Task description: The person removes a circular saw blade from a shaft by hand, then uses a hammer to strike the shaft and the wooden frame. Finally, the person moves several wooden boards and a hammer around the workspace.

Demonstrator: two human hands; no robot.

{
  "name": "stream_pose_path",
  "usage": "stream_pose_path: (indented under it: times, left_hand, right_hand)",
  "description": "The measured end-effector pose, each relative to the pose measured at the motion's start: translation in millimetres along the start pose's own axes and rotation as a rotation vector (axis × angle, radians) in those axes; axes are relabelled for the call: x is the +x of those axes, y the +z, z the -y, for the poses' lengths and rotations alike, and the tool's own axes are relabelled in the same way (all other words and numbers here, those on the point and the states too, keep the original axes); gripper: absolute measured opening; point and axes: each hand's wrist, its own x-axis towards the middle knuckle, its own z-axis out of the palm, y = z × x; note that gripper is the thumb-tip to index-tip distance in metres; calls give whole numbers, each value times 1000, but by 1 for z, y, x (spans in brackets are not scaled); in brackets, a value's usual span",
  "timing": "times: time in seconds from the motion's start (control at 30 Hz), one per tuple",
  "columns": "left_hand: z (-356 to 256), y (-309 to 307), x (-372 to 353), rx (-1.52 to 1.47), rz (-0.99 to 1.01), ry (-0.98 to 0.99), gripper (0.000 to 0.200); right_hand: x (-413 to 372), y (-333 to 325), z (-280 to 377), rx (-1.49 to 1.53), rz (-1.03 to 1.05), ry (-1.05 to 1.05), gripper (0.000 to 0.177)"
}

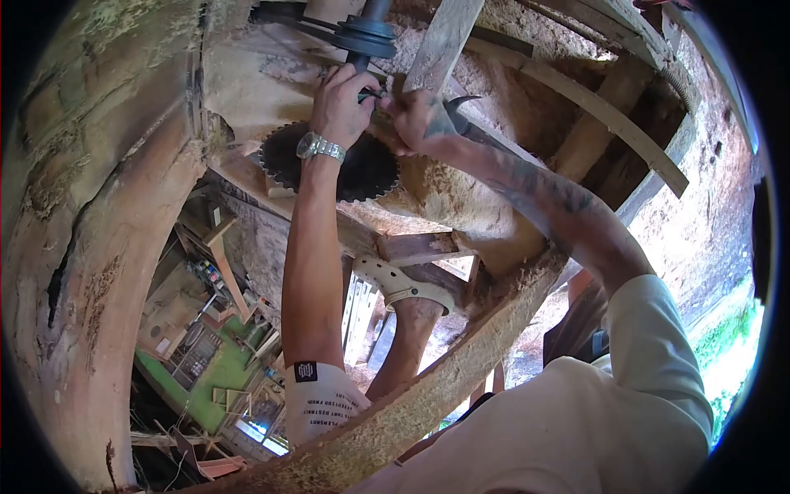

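Observation:
My left hand [339,107], with a metal watch [319,148] on its wrist, is closed just below a black pulley [364,37] on a shaft. A small dark piece with a greenish tint [369,95] shows at its fingertips, too small to name. Close beside it, my right hand [418,119] has its fingers curled in toward the same spot; what they grip is hidden. Under both hands lies a dark, toothed circular saw blade [366,169], partly covered by my left wrist and forearm. A dark pointed piece [462,104] sticks out behind my right wrist.
A wooden post [444,41] rises beside my right hand, and a curved wooden strip [592,99] arches at the upper right. Sawdust-covered beams [428,379] cross below. My foot in a pale clog [399,284] rests near a timber frame. A large trunk-like timber [123,247] stands left.

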Motion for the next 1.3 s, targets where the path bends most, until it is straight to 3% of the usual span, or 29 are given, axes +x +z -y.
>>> stream_pose_path:
  times: [0.1,0.17,0.2,0.3,0.37,0.5,0.67,0.7,0.77,0.87,0.9,1.0,1.07,1.13,1.23,1.27,1.3]
  left_hand:
    - [5,2,-1,-10,20,6,20]
    - [7,5,-1,-2,2,17,19]
    - [7,5,0,2,-9,23,19]
    - [5,3,2,6,30,-14,19]
    - [2,2,1,21,28,-10,17]
    - [0,4,1,34,-43,-31,15]
    - [1,4,-2,93,-61,-6,20]
    - [0,4,-4,114,-62,-3,19]
    - [0,5,-2,140,-75,-2,18]
    - [-2,3,-3,164,-37,-34,20]
    - [-5,-2,-4,172,-14,-50,22]
    - [-16,-27,-18,259,-200,-185,30]
    - [-24,-58,-43,227,-336,-522,45]
    - [-4,-66,-88,475,-464,-709,49]
    - [2,-66,-116,-215,-496,-1260,55]
    - [13,-53,-125,-274,-585,-1223,56]
    - [30,-33,-135,-335,-673,-1182,57]
  right_hand:
    - [2,1,10,332,45,238,25]
    - [6,-4,13,347,34,239,22]
    - [6,-7,13,282,9,179,21]
    - [-2,-16,5,-346,-234,-405,18]
    - [-5,-16,10,-368,-344,-494,23]
    - [17,18,-41,108,-223,-132,27]
    - [-2,-26,44,778,-29,698,32]
    - [-2,-29,46,790,-17,732,31]
    - [-4,-34,44,603,-20,580,31]
    - [-3,-31,23,66,-49,146,31]
    - [-2,-31,22,31,-32,121,31]
    - [-5,-22,27,181,28,239,31]
    - [-4,-14,36,384,27,387,31]
    - [-2,-10,38,528,18,490,34]
    - [1,-10,44,722,6,637,38]
    - [4,-13,46,778,0,681,39]
    - [-3,-22,59,642,-21,582,35]
